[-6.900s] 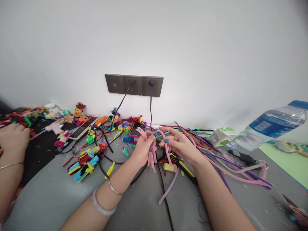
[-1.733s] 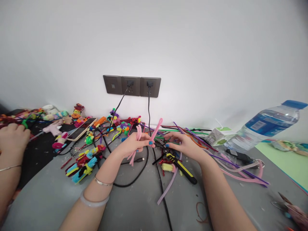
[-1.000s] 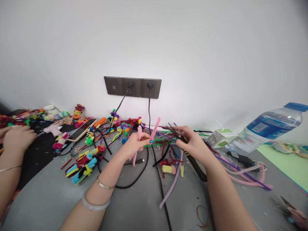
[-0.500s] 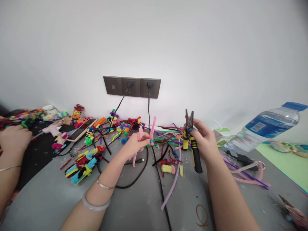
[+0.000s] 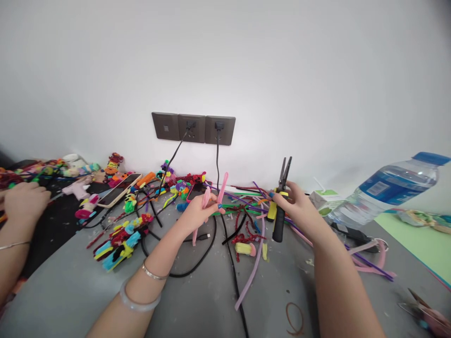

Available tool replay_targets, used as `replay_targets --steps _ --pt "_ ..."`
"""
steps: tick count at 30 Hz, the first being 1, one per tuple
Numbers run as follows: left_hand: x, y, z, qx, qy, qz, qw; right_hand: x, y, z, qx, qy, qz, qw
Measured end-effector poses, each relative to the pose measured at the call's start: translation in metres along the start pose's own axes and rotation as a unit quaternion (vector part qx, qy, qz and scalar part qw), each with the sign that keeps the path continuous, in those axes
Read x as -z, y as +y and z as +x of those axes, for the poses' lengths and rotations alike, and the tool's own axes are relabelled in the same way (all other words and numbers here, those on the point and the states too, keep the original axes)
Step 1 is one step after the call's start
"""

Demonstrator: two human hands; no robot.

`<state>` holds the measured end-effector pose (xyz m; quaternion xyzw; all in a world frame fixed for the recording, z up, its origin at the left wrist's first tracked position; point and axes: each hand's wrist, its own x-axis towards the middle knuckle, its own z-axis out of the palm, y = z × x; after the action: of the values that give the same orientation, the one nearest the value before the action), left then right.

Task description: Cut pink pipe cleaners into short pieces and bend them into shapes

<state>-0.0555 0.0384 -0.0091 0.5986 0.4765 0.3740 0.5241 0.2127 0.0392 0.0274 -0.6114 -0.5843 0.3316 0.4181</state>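
My left hand [image 5: 197, 213] pinches a bundle of pink pipe cleaners [image 5: 221, 187]; their ends stick up above my fingers and hang below my palm. My right hand [image 5: 299, 211] grips black-and-yellow pliers [image 5: 280, 199] upright, jaws slightly apart and pointing up, to the right of the pink ends. Both hands hover over a grey table [image 5: 197, 300] strewn with loose pipe cleaners [image 5: 252, 267] in pink, purple, green and red.
Two black cables [image 5: 230, 256] run from wall sockets [image 5: 193, 127] across the table. Colourful finished figures [image 5: 121, 241], a phone [image 5: 120, 189], a tilted water bottle [image 5: 391, 185], a drink carton [image 5: 324, 197] and scissors [image 5: 423, 310] lie around. Another person's hand [image 5: 24, 202] rests at the left.
My right hand picked the pliers up off the table and raised them upright. My left hand kept the pink bundle, with one end now standing up.
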Motion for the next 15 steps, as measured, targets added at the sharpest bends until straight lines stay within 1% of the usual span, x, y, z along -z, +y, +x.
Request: replay_targets --steps 2,4,5,7,9,10,11,13,15 --pt "0.000 0.002 -0.001 0.002 0.001 0.007 1.000 0.002 -0.004 -0.005 -0.020 -0.053 0.002 0.998" --pt "-0.001 0.003 -0.002 -0.019 0.013 0.045 0.999 0.000 -0.003 -0.007 -0.034 -0.077 0.009 0.996" --pt "0.000 0.004 -0.003 -0.040 0.024 0.077 0.996 -0.002 -0.001 -0.006 -0.039 -0.073 0.017 0.996" --pt "0.000 0.005 -0.004 -0.087 0.043 0.149 0.984 -0.008 0.003 -0.002 -0.044 -0.041 0.050 0.997" --pt "0.001 0.005 -0.004 -0.113 0.056 0.205 0.971 -0.011 0.004 0.001 -0.036 -0.017 0.137 0.990" --pt "0.001 0.005 -0.004 -0.116 0.059 0.221 0.967 -0.011 0.003 0.001 -0.031 -0.022 0.200 0.979" --pt "0.001 0.005 -0.004 -0.117 0.063 0.228 0.964 -0.010 0.001 0.001 -0.022 -0.051 0.270 0.961" --pt "0.002 0.005 -0.004 -0.117 0.067 0.233 0.963 -0.004 -0.006 -0.003 -0.011 -0.147 0.381 0.913" --pt "0.002 0.004 -0.003 -0.120 0.070 0.229 0.964 0.002 -0.010 -0.010 -0.032 -0.245 0.424 0.871"
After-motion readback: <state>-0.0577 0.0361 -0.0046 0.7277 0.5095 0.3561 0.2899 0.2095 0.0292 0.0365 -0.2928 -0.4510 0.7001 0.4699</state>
